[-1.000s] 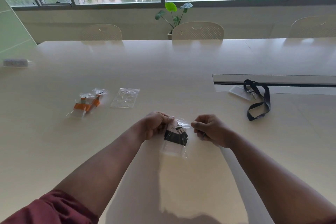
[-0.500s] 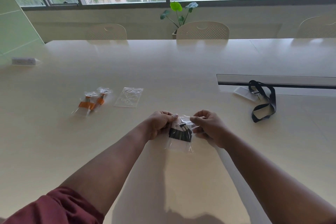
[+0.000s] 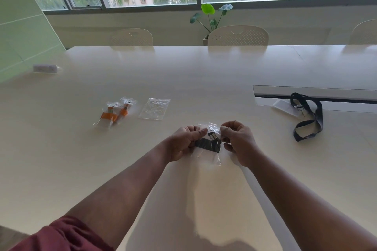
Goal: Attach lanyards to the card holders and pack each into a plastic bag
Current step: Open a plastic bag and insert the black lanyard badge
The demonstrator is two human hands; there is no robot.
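Head cam, both hands pinch plastic bag (image 3: 212, 146)

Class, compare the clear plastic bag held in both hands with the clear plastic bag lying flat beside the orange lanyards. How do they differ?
The held clear plastic bag contains a folded black lanyard; the flat clear plastic bag shows no lanyard inside. The held one is pinched by the left hand and right hand and crumpled; the flat one lies untouched on the table. Both are small and transparent.
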